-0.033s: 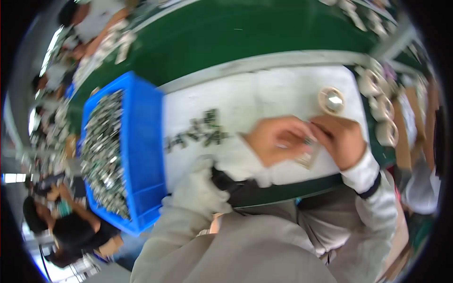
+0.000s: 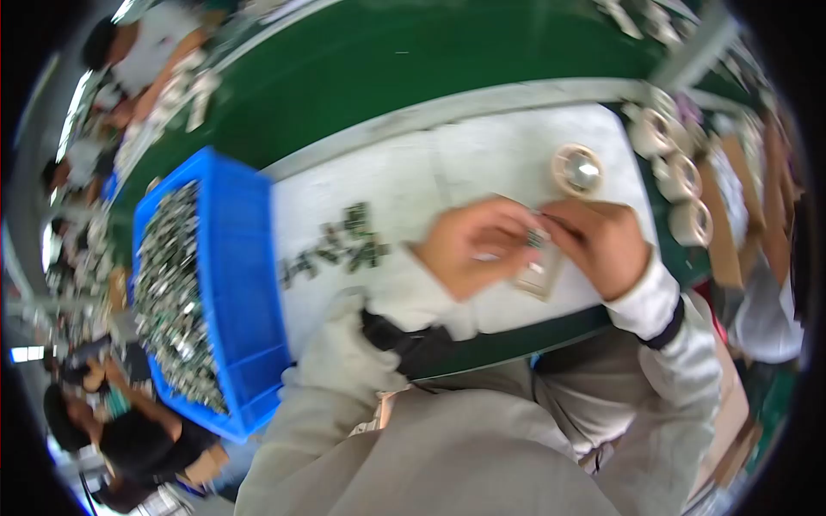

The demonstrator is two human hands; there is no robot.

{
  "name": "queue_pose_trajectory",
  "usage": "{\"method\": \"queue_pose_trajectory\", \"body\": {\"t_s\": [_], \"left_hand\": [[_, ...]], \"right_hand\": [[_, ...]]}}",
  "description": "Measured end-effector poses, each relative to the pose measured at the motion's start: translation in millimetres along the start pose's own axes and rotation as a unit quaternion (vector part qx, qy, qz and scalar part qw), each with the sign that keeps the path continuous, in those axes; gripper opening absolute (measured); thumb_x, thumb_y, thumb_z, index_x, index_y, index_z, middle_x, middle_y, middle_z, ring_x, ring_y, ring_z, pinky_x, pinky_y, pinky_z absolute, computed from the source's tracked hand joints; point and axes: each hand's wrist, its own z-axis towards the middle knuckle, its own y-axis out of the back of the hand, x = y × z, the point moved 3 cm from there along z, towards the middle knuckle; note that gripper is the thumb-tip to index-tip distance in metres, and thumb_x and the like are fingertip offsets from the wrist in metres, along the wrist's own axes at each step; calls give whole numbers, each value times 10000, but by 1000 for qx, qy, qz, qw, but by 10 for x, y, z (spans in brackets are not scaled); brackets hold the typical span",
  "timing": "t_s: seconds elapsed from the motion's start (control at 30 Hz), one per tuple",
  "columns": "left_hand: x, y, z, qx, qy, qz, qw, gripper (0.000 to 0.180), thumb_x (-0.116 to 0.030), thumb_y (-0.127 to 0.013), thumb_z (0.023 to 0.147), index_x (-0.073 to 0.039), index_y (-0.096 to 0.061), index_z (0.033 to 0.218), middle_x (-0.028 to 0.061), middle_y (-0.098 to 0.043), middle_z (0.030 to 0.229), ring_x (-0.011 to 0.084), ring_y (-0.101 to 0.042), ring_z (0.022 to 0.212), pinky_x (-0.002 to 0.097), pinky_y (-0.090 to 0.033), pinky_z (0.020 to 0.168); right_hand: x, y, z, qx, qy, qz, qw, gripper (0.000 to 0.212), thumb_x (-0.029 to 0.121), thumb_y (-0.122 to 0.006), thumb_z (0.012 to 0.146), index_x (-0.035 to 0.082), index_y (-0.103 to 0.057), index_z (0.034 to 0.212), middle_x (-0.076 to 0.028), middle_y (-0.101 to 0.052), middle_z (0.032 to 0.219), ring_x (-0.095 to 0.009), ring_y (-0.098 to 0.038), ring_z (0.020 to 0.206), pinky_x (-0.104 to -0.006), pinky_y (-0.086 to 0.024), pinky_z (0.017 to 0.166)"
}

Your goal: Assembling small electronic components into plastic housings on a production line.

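My left hand (image 2: 482, 245) and my right hand (image 2: 602, 245) meet fingertip to fingertip over the white work surface (image 2: 396, 176). The left fingers are closed in a pinch on a small green circuit board (image 2: 537, 238). Pressed together against it are the right fingertips; whatever they grip is too small and blurred to name. Just below the fingers shows a pale, flat rectangular piece (image 2: 538, 277), partly covered by the left hand. Left of my hands lie several small dark green circuit boards (image 2: 353, 241) in a loose cluster.
A blue bin (image 2: 245, 284) heaped with small boards (image 2: 172, 292) stands at the left. Beyond my hands lies a roll of tape (image 2: 577, 171); more rolls (image 2: 686, 176) line the right edge. Other people (image 2: 142, 430) sit at the left. A green surface (image 2: 344, 77) stretches behind.
The whole view has shifted slightly, so the bin, boards and tape roll appear further left. My hands stay together at the same place over the surface.
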Motion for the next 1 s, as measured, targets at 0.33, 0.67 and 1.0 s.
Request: {"method": "queue_pose_trajectory", "body": {"t_s": [0.33,0.67,1.0], "left_hand": [[43,1,99,-55,-46,34,997,271,44,-664,923,74,-606,1186,116,-687,1118,177,-672,1058,295,-543,939],[34,-81,74,-7,-34,28,999,282,50,-660,928,74,-607,1203,118,-687,1127,177,-674,1054,291,-538,946],[20,-96,55,6,-31,32,999,314,65,-673,903,69,-608,1211,110,-685,1112,163,-668,1038,292,-528,951]], "right_hand": [[-100,94,-217,3,-62,107,992,175,69,-725,836,39,-733,1008,-86,-621,613,-196,-581,490,-295,-469,513],[-40,84,-304,-3,-17,82,996,172,71,-719,833,43,-717,1003,-55,-569,566,-195,-573,473,-302,-458,494],[-15,78,-290,-14,-7,47,999,170,95,-704,846,47,-656,1001,-36,-507,519,-191,-553,443,-309,-435,467]]}}
